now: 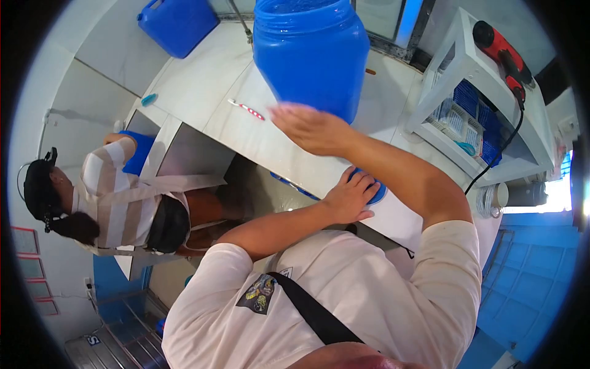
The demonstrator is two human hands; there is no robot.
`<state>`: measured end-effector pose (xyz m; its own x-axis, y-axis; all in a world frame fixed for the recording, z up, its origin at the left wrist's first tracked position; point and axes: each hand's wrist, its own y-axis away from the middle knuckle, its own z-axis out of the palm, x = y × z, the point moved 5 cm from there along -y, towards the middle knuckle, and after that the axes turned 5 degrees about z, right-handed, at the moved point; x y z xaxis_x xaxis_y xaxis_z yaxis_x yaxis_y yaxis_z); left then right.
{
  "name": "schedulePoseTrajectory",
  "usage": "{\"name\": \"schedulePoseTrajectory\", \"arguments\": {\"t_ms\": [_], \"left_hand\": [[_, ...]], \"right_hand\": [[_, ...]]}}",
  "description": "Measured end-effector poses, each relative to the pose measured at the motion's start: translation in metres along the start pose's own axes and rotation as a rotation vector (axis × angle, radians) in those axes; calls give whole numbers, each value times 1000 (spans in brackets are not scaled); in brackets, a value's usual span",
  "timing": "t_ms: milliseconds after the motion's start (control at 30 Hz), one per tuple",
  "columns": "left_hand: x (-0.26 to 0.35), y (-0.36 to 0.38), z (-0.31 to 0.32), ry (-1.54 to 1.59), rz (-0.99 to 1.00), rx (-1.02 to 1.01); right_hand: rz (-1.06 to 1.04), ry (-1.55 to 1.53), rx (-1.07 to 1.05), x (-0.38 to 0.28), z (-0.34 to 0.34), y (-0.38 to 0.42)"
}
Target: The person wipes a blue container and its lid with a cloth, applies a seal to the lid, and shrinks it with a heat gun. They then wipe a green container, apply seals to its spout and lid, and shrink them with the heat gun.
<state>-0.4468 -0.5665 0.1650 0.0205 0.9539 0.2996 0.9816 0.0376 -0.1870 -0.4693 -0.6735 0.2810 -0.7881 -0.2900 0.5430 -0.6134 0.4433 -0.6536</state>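
Observation:
My left hand (pixel 353 198) rests on a round blue lid (pixel 378 195) at the counter's near edge, its fingers bent over the top and the thumb to the side. Part of the lid is hidden under the fingers. Stretched across the white counter (pixel 405 215), my right hand (pixel 307 128) is flat with fingers extended and holds nothing. It overlaps the lower front of a large blue plastic drum (pixel 310 61), which stands open at the top. Just left of my right fingertips lies a red and white toothbrush (pixel 247 109).
A blue jerrycan (pixel 178 27) stands at the back left, near a small teal brush (pixel 149 99). To the right, a white shelf (pixel 430 80) carries a red and black heat gun (pixel 503 55) with a hanging cord. Another person (pixel 117 190) works at the left, beside a blue container (pixel 140 154).

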Motion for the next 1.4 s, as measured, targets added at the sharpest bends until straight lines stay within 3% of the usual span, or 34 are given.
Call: {"name": "schedulePoseTrajectory", "arguments": {"t_ms": [33, 67, 133, 233, 333, 400, 433, 500, 567, 633, 700, 767, 833, 867, 900, 933, 967, 1033, 1100, 1167, 1233, 1300, 1333, 1400], "left_hand": [[0, 3, 2, -5, 12, 0], [-2, 8, 2, 6, -16, -16], [-8, 9, -2, 18, -42, -35], [-7, 6, -12, 4, -78, 20], [-11, -13, -14, -43, -52, 21], [-16, -19, -6, 12, -100, -62], [-16, -17, -6, 10, -97, -71], [-21, -13, -10, 78, -181, -89], [-24, 2, -29, 155, -245, -30], [-33, 16, -47, 245, -314, 37], [-45, 41, -59, 342, -461, 69], [-55, 60, -65, 365, -482, 57], [-70, 84, -58, 852, -713, 65], [-73, 95, -55, 850, -711, 57], [-78, 109, -50, 1009, -774, 202], [-83, 122, -50, 1168, -832, 352], [-84, 130, -55, 1168, -823, 353], [-84, 154, -60, 1616, -1016, 593], [-84, 163, -68, 1929, -976, 781], [-87, 162, -84, 2034, -955, 982], [-101, 173, -91, 2126, -890, 1039], [-101, 163, -115, 2104, -928, 1117], [-106, 162, -128, 2077, -812, 1134], [-114, 160, -163, 1985, -606, 1174]], "right_hand": [[-143, 12, -45, -3, 5, 28], [-145, 26, -45, 10, 7, 36], [52, -311, 149, 45, -6, 31], [232, -69, 271, 96, -60, -25], [204, -193, 325, 95, -73, -82], [26, -29, 144, 80, -65, -104], [36, -26, 146, 85, -64, -100], [79, -214, 423, 108, -76, -74], [100, -351, 427, 135, -81, -46], [268, -513, 518, 171, -61, -25], [1024, -1278, 490, 193, -8, -2], [1172, -1442, 396, 207, 55, 18], [1258, -1132, 264, 190, 88, 54], [1481, -1278, 244, 166, 92, 72], [1698, -1419, 223, 136, 94, 90], [1801, -1469, 243, 102, 126, 124], [1902, -1519, 259, 74, 151, 155], [1908, -1616, 299, 24, 85, 142], [1762, -1097, 641, 12, 38, 95], [1473, -827, 575, 40, 5, 59], [1090, -779, 943, 91, -33, 5], [1048, -1243, 781, 141, -31, -7], [1041, -1249, 780, 161, -16, 1], [1172, -1741, 546, 181, 40, 16]]}}
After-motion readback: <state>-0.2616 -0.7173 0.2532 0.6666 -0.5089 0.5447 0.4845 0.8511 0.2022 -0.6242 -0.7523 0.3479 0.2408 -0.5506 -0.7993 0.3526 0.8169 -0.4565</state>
